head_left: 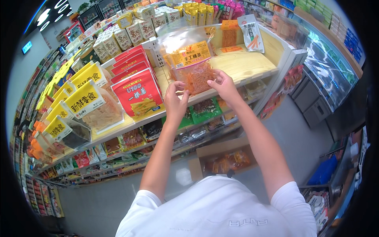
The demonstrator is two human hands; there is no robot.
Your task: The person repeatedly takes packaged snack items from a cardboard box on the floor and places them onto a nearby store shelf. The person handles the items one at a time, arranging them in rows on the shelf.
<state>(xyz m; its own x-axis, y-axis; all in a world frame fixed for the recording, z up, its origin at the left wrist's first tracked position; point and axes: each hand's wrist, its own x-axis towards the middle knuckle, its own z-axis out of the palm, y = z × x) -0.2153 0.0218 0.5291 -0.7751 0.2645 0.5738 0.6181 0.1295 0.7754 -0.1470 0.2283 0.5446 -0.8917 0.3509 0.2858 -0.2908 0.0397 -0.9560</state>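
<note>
A clear plastic snack bag of reddish-orange strips (199, 77) with a yellow-orange label stands near the front edge of the wooden shelf (242, 65). At its lower left corner is my left hand (177, 99), thumb and fingertips apart and curled beside the bag. My right hand (225, 87) is at the bag's right side, thumb and forefinger at its edge; whether they pinch the plastic is hard to tell. Similar bags stand behind it, partly hidden. Just left of my left hand stand red snack pouches (138, 94) in a row.
Yellow-labelled bags (91, 102) fill the shelf's left part. An orange-labelled bag (230, 37) and a white pouch (251, 33) stand at the back right. Lower shelves hold green packets (206, 111). On the floor near me sits an open cardboard box (207, 152) with orange packets. A glass-fronted display case (331, 65) is at right.
</note>
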